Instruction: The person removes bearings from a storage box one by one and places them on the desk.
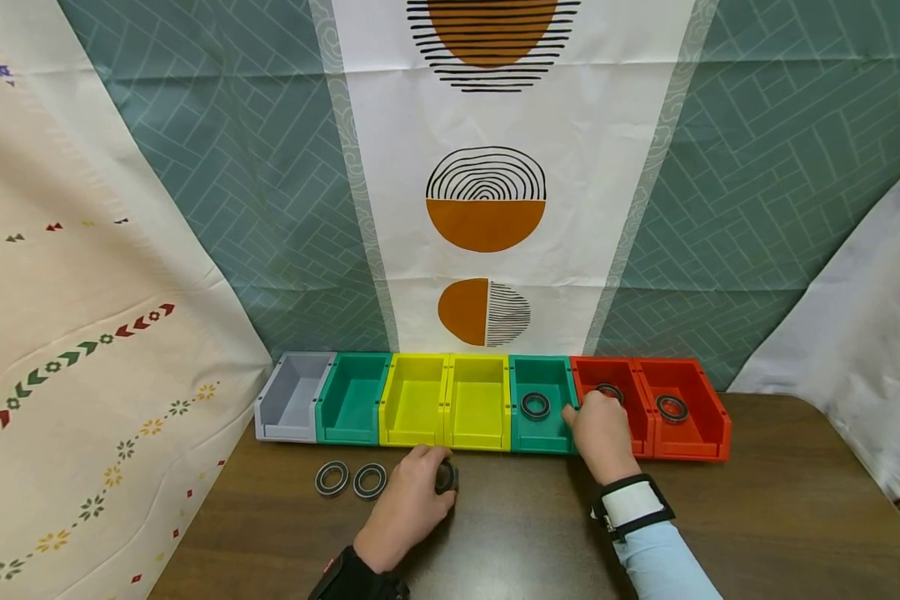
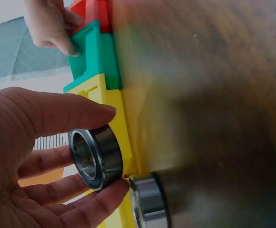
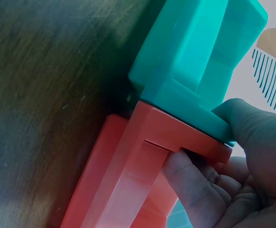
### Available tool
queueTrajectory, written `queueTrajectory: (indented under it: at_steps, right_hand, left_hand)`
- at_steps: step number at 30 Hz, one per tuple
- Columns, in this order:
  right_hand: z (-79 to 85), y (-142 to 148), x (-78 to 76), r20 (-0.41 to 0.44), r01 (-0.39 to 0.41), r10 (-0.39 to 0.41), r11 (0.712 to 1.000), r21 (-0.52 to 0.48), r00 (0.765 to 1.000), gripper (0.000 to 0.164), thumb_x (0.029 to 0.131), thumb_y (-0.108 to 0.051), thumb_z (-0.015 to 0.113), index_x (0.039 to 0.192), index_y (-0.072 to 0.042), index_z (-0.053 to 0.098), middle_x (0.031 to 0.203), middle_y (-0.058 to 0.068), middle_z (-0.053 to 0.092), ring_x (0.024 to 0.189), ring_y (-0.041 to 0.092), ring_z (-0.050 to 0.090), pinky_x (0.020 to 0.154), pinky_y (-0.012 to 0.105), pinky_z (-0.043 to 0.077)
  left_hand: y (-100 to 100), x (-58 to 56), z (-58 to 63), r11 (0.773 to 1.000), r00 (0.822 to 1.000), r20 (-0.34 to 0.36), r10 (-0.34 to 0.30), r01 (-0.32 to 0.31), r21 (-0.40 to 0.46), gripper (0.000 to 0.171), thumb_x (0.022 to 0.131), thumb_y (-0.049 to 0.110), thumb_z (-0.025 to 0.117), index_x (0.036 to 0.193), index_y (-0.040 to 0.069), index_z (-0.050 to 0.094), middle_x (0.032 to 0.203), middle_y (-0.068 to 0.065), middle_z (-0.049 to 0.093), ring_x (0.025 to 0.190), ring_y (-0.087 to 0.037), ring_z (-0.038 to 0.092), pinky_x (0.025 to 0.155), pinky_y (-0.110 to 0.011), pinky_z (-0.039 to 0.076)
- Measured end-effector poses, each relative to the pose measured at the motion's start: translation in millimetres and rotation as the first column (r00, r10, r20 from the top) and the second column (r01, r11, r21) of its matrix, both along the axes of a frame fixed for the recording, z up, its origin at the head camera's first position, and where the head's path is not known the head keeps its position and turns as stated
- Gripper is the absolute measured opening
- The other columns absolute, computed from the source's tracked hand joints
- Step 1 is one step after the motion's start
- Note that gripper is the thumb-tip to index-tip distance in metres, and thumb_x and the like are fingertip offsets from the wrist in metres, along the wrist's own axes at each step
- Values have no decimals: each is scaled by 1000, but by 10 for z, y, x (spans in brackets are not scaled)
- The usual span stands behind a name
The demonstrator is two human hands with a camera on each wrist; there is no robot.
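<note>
My left hand (image 1: 412, 500) pinches a ball bearing (image 2: 97, 156) between thumb and fingers, raised off the table in front of the yellow bins. Two more bearings, a left one (image 1: 332, 478) and a right one (image 1: 370, 481), lie flat on the table left of this hand. My right hand (image 1: 603, 433) reaches over the front of the left red bin (image 3: 128, 175), its thumb apart from the fingers at the wall of the teal bin (image 3: 190, 61). A bearing (image 1: 610, 390) sits in that red bin just beyond the fingers, partly hidden. No bearing shows between thumb and fingers.
Bins stand in a row along the table's back: grey (image 1: 292, 396), teal (image 1: 354, 400), two yellow (image 1: 478, 404), teal and two red. Bearings lie in the right teal bin (image 1: 535, 406) and the rightmost red bin (image 1: 672, 408). Patterned cloth (image 1: 487, 117) hangs behind.
</note>
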State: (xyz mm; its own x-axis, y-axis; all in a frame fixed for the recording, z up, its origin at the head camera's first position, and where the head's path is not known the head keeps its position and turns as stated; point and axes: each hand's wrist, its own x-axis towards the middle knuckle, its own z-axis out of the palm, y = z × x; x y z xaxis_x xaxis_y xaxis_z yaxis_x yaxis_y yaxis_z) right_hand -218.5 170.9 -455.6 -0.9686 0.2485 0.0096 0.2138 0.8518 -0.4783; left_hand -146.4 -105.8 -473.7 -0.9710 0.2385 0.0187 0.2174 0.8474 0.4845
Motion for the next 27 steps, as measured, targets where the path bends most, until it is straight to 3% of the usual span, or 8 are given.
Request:
queueTrajectory:
  at_steps: [6, 14, 18, 27]
  right_hand:
    - [8, 0, -1, 1, -6, 6, 1000, -3, 1000, 36, 86, -28, 59, 59, -6, 55, 59, 10, 46, 54, 23, 47, 44, 29, 32]
    - [11, 6, 11, 10, -15, 15, 1000, -14, 1000, 35, 87, -28, 59, 60, -5, 55, 58, 9, 45, 54, 22, 47, 44, 28, 31]
    - [9, 4, 10, 5, -16, 16, 1000, -13, 1000, 35, 87, -28, 59, 60, -6, 55, 57, 9, 45, 54, 22, 47, 44, 29, 32]
    - [12, 0, 2, 2, -5, 5, 1000, -10, 1000, 36, 86, -28, 60, 58, -6, 54, 57, 8, 44, 54, 23, 47, 44, 29, 32]
  left_hand:
    - [-26, -11, 28, 999, 1000, 25, -6, 7, -37, 46, 73, 20, 75, 115, 12, 60, 112, -8, 59, 98, -20, 58, 79, -39, 52]
    - [-21, 36, 26, 998, 999, -10, -37, 37, -57, 45, 72, 17, 75, 114, 10, 60, 110, -8, 59, 98, -21, 58, 79, -39, 51]
    - [37, 51, 20, 996, 998, -30, -51, 49, -81, 45, 71, 18, 76, 113, 11, 61, 108, -8, 60, 98, -22, 58, 80, -39, 51]
    - [209, 41, -17, 988, 995, -3, -100, 99, -116, 44, 73, 20, 75, 114, 12, 60, 108, -6, 60, 98, -19, 57, 79, -37, 50]
